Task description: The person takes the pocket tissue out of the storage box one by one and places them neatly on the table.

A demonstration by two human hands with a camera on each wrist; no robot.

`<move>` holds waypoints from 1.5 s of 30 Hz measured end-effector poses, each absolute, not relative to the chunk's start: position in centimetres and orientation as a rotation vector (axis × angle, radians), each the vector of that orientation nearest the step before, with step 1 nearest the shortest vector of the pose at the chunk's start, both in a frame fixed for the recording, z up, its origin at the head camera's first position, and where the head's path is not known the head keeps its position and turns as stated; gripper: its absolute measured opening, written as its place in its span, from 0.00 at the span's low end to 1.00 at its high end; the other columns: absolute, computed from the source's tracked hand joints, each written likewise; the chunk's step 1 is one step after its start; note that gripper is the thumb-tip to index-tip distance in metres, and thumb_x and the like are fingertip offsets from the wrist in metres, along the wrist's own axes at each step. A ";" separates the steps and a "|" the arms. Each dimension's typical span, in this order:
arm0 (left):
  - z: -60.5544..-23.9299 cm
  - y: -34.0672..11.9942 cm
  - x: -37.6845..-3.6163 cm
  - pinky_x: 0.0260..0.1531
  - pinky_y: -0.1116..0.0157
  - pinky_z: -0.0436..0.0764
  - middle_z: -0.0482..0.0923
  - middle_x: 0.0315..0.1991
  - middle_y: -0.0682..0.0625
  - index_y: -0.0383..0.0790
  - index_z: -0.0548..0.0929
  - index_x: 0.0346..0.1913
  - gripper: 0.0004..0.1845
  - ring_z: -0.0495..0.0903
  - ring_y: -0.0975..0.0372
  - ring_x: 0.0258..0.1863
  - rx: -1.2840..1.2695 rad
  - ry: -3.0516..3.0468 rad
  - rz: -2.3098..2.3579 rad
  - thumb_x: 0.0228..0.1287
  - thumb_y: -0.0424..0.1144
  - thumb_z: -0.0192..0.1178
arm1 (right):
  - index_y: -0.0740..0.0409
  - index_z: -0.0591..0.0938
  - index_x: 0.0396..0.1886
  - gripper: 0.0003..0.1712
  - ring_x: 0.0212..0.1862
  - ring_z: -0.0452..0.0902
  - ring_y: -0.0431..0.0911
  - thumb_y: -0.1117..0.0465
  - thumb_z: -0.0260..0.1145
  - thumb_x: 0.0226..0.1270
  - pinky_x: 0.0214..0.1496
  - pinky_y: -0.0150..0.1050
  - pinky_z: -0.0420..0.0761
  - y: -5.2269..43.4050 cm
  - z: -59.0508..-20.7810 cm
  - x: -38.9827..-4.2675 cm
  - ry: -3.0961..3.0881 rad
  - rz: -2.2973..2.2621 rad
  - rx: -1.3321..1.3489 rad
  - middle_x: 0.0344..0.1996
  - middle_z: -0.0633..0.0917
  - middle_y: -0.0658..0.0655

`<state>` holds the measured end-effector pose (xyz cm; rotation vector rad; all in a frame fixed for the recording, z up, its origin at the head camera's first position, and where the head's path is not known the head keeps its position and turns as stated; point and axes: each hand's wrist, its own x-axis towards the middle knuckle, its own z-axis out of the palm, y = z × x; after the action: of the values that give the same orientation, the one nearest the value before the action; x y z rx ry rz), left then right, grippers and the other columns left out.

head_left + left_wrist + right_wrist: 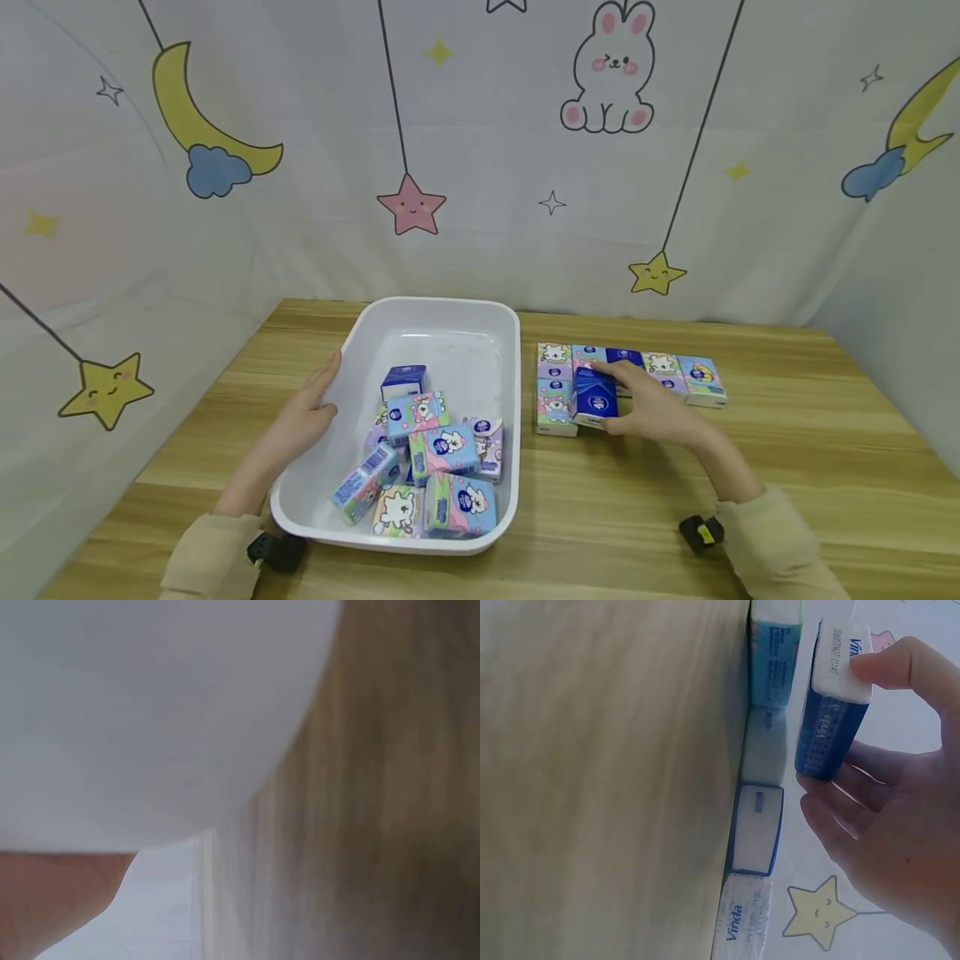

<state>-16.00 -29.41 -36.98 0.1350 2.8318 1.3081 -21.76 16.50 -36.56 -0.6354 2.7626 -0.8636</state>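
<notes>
A: Where is the blue pack (596, 398) held?

B: It is pinched by the right hand (651, 410), thumb on one end and fingers curled round the other, and is kept tilted just above the table (787, 433), beside the front packs of the laid-out group near the far edge. In the right wrist view the blue pack (832, 712) is seen lifted off the wood, with the row (759, 825) lying flat next to it.

A: And the left hand (303, 417)?

B: It is laid with straight fingers against the left wall of the white tub (442, 321), which is set left of the row. More packs (431, 458) are heaped inside it.

A: What could go wrong?

B: The grip is taken only at the ends, so the pack could probably slip or twist when lowered. If it is set down askew, the neighbouring packs (555, 387) may be nudged out of line. The tub could also be shifted if the left hand is pressed harder.
</notes>
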 end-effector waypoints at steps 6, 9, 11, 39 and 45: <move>-37.0 -29.4 -16.0 0.68 0.35 0.51 0.37 0.76 0.31 0.34 0.42 0.76 0.41 0.40 0.34 0.74 0.144 2.830 1.309 0.59 0.22 0.42 | 0.56 0.61 0.73 0.48 0.69 0.59 0.68 0.56 0.70 0.52 0.65 0.69 0.66 16.6 -36.6 -21.7 2.770 -0.833 -0.649 0.69 0.64 0.70; -37.2 -29.5 -16.1 0.68 0.34 0.50 0.38 0.76 0.30 0.33 0.42 0.75 0.41 0.41 0.33 0.73 0.165 2.847 1.314 0.58 0.22 0.42 | 0.56 0.61 0.73 0.48 0.72 0.53 0.70 0.55 0.70 0.52 0.66 0.72 0.61 16.7 -36.6 -21.6 2.780 -0.796 -0.654 0.71 0.60 0.71; -37.4 -29.5 -16.1 0.68 0.35 0.50 0.40 0.76 0.30 0.33 0.43 0.75 0.40 0.42 0.33 0.73 0.172 2.867 1.318 0.58 0.23 0.42 | 0.56 0.62 0.73 0.48 0.73 0.50 0.70 0.55 0.70 0.52 0.67 0.73 0.58 16.8 -36.7 -21.6 2.782 -0.789 -0.652 0.72 0.59 0.71; -37.1 -29.5 -16.1 0.68 0.35 0.51 0.38 0.76 0.31 0.34 0.42 0.76 0.40 0.41 0.33 0.73 0.129 2.846 1.278 0.60 0.23 0.42 | 0.60 0.61 0.72 0.48 0.72 0.54 0.67 0.61 0.71 0.51 0.70 0.67 0.60 16.3 -36.9 -21.2 2.822 -0.661 -0.743 0.71 0.63 0.69; -37.1 -29.5 -16.0 0.68 0.35 0.50 0.38 0.76 0.31 0.34 0.42 0.76 0.40 0.41 0.33 0.73 0.134 2.844 1.280 0.60 0.22 0.43 | 0.59 0.61 0.73 0.48 0.73 0.53 0.66 0.59 0.71 0.53 0.71 0.66 0.60 16.2 -37.0 -21.0 2.813 -0.650 -0.736 0.71 0.62 0.68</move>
<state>-16.03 -29.48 -37.11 0.1341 2.8443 1.2805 -21.00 16.24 -36.99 -0.7361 2.8134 -0.6504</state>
